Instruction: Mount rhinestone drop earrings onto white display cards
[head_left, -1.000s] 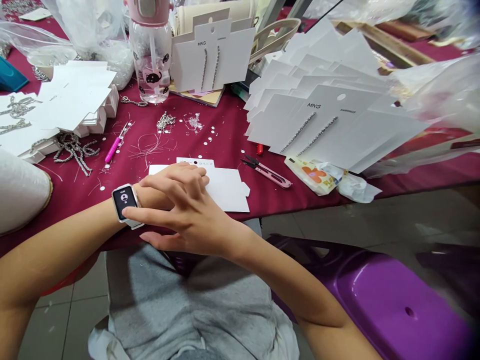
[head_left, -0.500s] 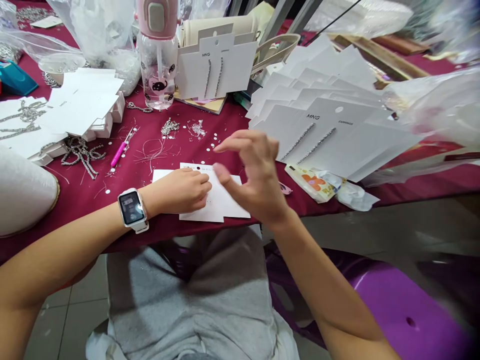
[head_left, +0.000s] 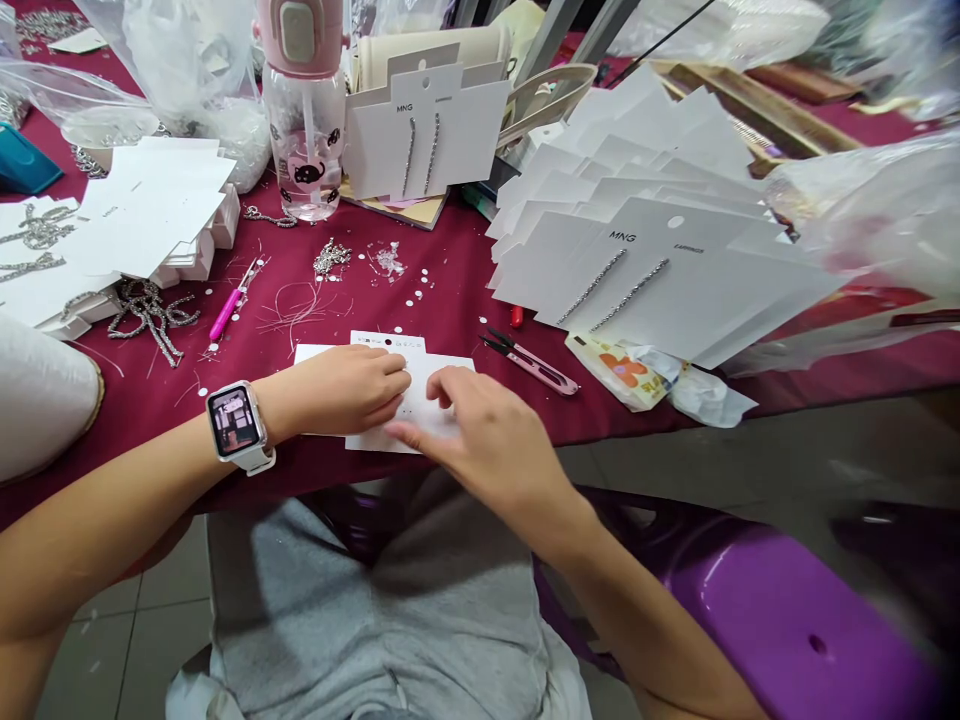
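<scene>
A white earring card point(head_left: 390, 352) lies on the dark red tablecloth point(head_left: 450, 270) near the front edge. My left hand point(head_left: 341, 388), with a white smartwatch point(head_left: 234, 425) on its wrist, rests on the card with fingers curled and pressed down on it. My right hand point(head_left: 484, 440) lies on the card's right part, fingers bent, thumb and forefinger touching the card's lower edge. Pink thread snips point(head_left: 531, 361) lie just right of the card.
A fanned pile of finished cards with chain earrings point(head_left: 637, 250) fills the right. More cards and loose chains point(head_left: 150, 310) sit at left, with a pink tool point(head_left: 229, 302). A pink bottle point(head_left: 304, 110) stands at the back. A purple stool point(head_left: 757, 610) is at lower right.
My right hand left the watch, rose over the table, then came down onto the card beside my left hand. My left hand has stayed on the card.
</scene>
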